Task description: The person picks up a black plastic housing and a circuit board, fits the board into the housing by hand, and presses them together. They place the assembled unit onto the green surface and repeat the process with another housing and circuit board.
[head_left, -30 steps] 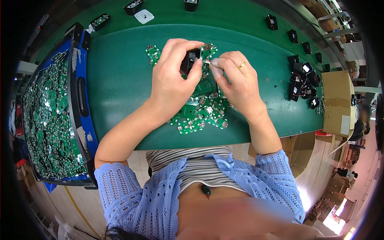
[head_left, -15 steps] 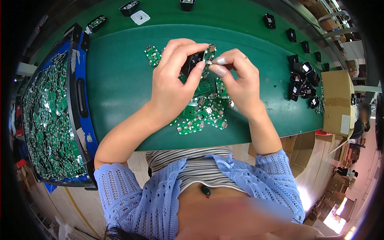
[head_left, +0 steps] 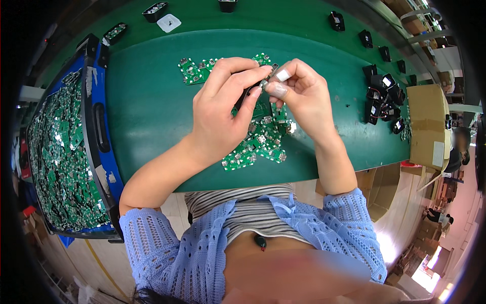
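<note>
My left hand (head_left: 217, 109) is closed round a black plastic housing (head_left: 242, 97), held tilted above the bench. Most of that housing is behind my fingers. At its upper right edge, my right hand (head_left: 308, 99) has thumb and forefinger pinched together, touching the work by my left fingertips. Whatever sits in that pinch is too small and covered to make out. Loose green circuit boards (head_left: 263, 142) lie heaped on the bench below my hands. More boards (head_left: 190, 71) lie beyond my left hand.
A blue-framed bin (head_left: 104, 131) full of circuit boards stands at the left. Black housings with wires (head_left: 382, 96) are piled at the right, beside a cardboard box (head_left: 428, 126). Along the far green strip stand several black housings (head_left: 336, 21) and a white piece (head_left: 168, 23).
The housing has turned in my left hand, so its inner face and the board at its edge show less. My right fingers remain pinched and have come closer to the left fingertips.
</note>
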Tool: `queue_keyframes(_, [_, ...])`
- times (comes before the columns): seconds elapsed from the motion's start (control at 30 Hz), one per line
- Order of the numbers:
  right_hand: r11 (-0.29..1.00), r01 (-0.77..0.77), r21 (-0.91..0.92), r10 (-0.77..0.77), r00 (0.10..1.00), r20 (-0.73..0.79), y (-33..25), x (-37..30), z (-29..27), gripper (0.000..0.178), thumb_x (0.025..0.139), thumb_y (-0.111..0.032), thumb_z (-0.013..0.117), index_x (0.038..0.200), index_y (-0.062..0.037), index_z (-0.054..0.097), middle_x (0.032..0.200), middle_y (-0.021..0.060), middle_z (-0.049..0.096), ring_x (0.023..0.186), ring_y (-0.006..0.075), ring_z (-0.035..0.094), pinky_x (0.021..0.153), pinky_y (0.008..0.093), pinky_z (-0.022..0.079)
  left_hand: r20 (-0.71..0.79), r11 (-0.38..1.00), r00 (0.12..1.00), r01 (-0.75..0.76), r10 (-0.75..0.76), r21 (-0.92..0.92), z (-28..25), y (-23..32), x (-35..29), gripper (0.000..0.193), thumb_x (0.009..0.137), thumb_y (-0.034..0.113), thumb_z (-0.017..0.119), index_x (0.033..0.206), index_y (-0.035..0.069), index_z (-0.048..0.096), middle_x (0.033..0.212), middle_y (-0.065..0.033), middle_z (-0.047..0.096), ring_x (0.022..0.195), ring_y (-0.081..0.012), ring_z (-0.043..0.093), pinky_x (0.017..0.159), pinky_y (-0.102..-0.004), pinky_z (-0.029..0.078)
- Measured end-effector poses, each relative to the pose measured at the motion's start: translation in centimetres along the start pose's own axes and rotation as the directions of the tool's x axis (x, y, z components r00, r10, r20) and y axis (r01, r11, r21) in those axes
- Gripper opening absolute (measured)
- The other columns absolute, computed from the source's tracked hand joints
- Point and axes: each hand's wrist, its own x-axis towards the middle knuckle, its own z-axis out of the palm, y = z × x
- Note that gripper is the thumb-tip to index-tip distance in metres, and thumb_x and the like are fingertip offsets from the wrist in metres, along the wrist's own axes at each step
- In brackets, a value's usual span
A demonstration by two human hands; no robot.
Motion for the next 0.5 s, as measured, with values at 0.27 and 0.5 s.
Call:
queue_keyframes(0.27, [0.878,0.278,-0.389,-0.347,0.93,-0.12,1.5,0.9,0.8,0.026,0.075,-0.005,0.067,0.093,-0.0005,0.049,0.07,0.004,0.055,0.059,0.0082,0.053,0.052,0.0212,0.043,-0.032,0.892,0.955,0.262,-0.294,-0.369,1.2,-2.0,-0.3,0.027,0.081,-0.001,0.055,0.108,0.0,0.051,0.109,-0.01,0.049,0.101,-0.0154,0.048,0.085,-0.0268,0.041])
queue_keyframes(0.5, [0.99,0.14,-0.023,-0.142,0.972,-0.189,1.1,0.8,0.4,0.03,0.077,-0.002,0.063,0.1,-0.0003,0.045,0.077,0.0038,0.054,0.065,0.0069,0.051,0.054,0.019,0.042,0.239,0.7,0.852,0.519,-0.465,-0.49,1.0,-1.5,-0.5,0.034,0.088,0.01,0.05,0.119,-0.001,0.041,0.108,-0.0082,0.051,0.098,-0.0141,0.051,0.085,-0.0259,0.041])
